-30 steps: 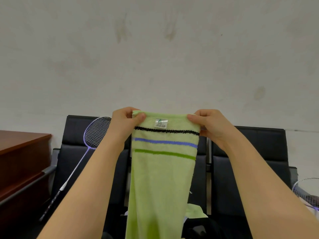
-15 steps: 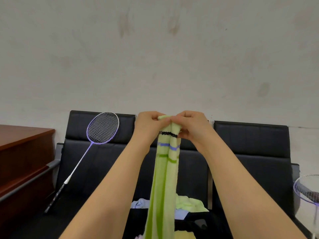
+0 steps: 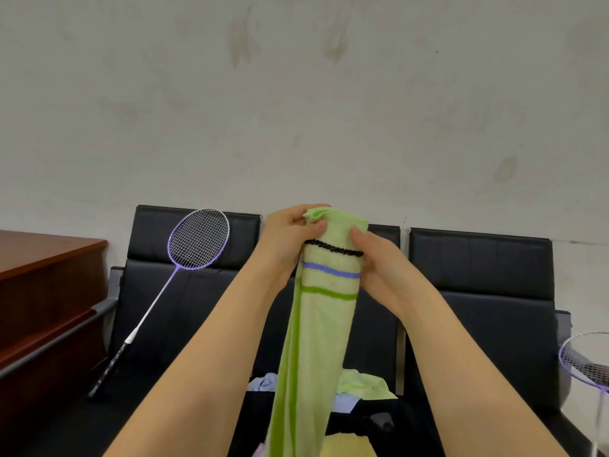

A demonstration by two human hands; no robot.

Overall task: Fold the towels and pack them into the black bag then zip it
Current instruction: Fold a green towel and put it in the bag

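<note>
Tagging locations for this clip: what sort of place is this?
Probably a waiting or rest area at a sports venue: joined black seats along a bare wall, and a purple badminton racket propped on one.

- Two forearms are seen entering from the bottom edge, one on each side of the view.
- Both forearms are bare from the lower edge up to the wrists; no sleeve, cuff or glove is seen on either.
- The left hand (image 3: 290, 239) is shown bare, with nothing seen worn at the wrist.
- The right hand (image 3: 379, 262) is likewise shown bare, and nothing is seen worn at its wrist.
- The fingers (image 3: 361, 234) of the right hand are seen only in part, with nothing seen worn on them.
- The nails are too small to be told in any detail.
- The rest of the person is not shown.
</note>
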